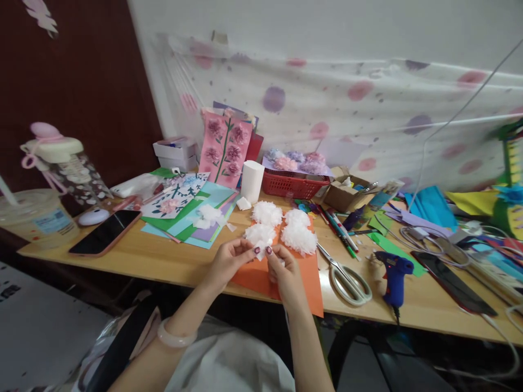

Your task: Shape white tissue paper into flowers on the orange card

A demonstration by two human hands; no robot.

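Note:
My left hand (229, 262) and my right hand (286, 270) meet above the front of an orange sheet (308, 283). Thumbs and fingers of both are pinched on a small piece of white tissue paper (262, 255), partly hidden by the fingertips. Just beyond, several fluffy white paper flowers (300, 240) rest on the sheet. A white paper roll (252, 182) stands upright behind them, with a small folded white piece (244, 203) at its foot. Loose white tissue pieces (207, 216) lie on coloured paper sheets to the left.
Scissors (347, 280) and a blue glue gun (394, 277) lie on the right, near markers (343, 231), cables and a dark phone (453, 283). A red basket (292, 185) stands behind. On the left are another phone (106, 231), a drink cup (38, 218) and a bottle (69, 163).

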